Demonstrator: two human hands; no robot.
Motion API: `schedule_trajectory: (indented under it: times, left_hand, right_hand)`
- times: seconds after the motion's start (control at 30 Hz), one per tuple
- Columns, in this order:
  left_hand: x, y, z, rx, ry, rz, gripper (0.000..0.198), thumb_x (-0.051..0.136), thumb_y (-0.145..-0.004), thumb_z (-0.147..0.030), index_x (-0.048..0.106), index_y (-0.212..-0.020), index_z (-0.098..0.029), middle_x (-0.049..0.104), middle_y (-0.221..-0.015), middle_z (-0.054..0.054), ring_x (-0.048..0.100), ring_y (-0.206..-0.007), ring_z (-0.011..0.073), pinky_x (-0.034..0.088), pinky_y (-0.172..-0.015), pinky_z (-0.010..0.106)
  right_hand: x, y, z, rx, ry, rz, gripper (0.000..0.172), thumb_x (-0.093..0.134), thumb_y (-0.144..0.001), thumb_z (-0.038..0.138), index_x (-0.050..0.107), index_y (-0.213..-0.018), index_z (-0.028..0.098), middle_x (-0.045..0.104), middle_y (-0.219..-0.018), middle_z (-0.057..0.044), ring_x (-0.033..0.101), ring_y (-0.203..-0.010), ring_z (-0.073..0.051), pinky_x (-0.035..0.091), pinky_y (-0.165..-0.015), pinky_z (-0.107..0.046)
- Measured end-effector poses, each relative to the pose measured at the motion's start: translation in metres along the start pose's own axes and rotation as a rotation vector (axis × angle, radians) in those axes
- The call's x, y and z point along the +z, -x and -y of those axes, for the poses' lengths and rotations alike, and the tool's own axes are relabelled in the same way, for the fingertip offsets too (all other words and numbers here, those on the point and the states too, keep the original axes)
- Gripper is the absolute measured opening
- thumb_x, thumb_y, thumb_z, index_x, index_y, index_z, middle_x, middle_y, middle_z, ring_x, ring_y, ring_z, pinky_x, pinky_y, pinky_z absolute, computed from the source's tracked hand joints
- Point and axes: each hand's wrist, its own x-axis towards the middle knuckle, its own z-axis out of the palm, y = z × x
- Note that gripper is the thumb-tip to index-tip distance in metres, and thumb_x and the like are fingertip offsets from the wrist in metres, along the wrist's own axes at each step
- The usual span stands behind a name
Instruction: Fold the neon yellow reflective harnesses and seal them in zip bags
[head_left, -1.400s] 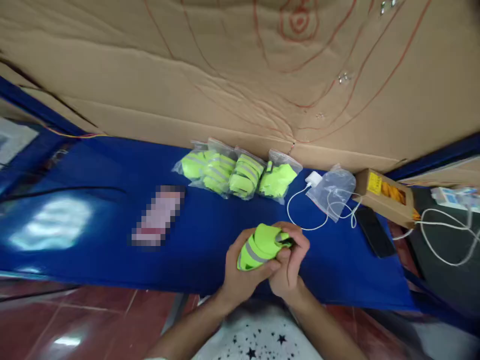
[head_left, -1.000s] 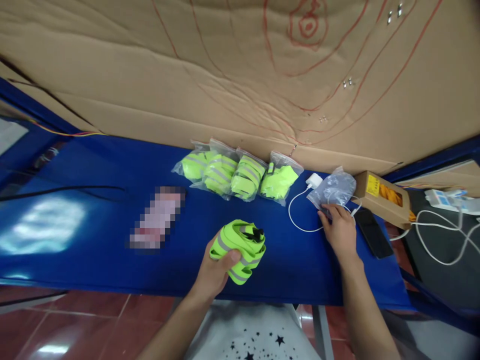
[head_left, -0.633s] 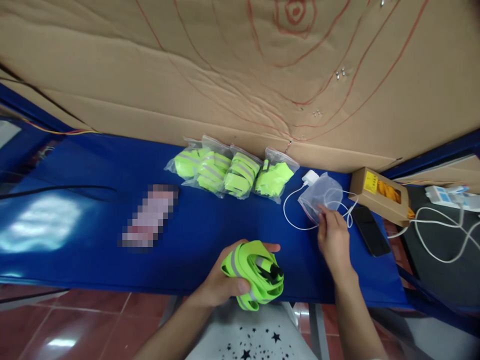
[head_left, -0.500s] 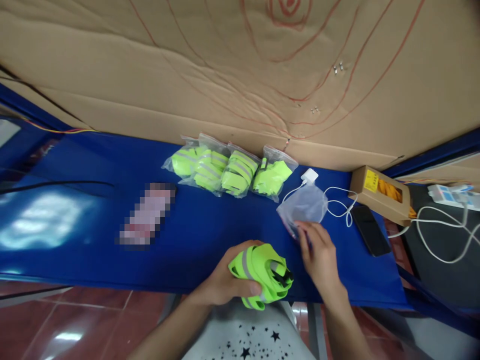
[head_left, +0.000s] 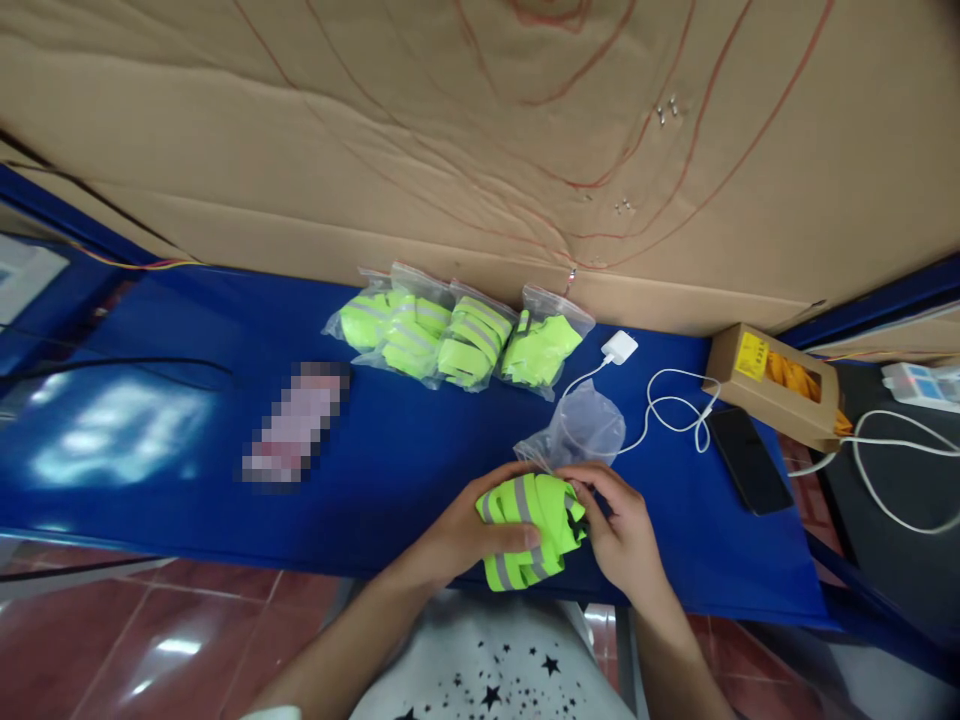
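Observation:
My left hand [head_left: 461, 530] grips a rolled neon-yellow reflective strap bundle [head_left: 531, 528] over the near edge of the blue table [head_left: 187, 440]. My right hand [head_left: 619, 522] is closed at the bundle's right end and pinches the mouth of an empty clear plastic bag [head_left: 581, 432], which stands just behind the bundle. Several bagged yellow bundles [head_left: 457, 337] lie in a row at the back of the table.
A cardboard sheet [head_left: 480, 140] leans behind the table. A white charger with its coiled cable [head_left: 652, 400], a black phone [head_left: 745, 458] and a small cardboard box [head_left: 776, 385] lie to the right. A blurred flat object [head_left: 295, 422] lies to the left. More white cable [head_left: 892, 470] lies at the far right.
My right hand reached to the clear bag by the charger, pulled it back across the table, and now meets the bundle in my left hand.

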Motion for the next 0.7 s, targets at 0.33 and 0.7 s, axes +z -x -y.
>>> schedule_trajectory:
  times: [0.33,0.7]
  left_hand:
    - [0.009,-0.003,0.006,0.044,0.028,-0.167,0.055,0.096,-0.066,-0.034,0.057,-0.103,-0.019,0.070,-0.091,0.000,0.066,-0.079,0.0139,0.055,-0.073,0.026]
    - [0.021,-0.014,0.009,0.248,-0.179,-0.333,0.051,0.091,-0.071,-0.042,0.049,-0.087,-0.019,0.053,-0.073,-0.007,0.049,-0.064,0.0077,0.042,-0.059,0.019]
  right_hand:
    - [0.001,0.005,0.013,-0.181,0.182,-0.172,0.033,0.053,-0.101,0.006,0.069,-0.122,0.026,0.069,-0.109,-0.004,0.069,-0.100,-0.015,0.057,-0.085,-0.026]
    - [0.017,0.008,0.025,-0.411,0.311,-0.120,0.047,0.054,-0.095,-0.007,0.062,-0.132,0.021,0.063,-0.113,-0.010,0.064,-0.102,-0.020,0.057,-0.087,-0.035]
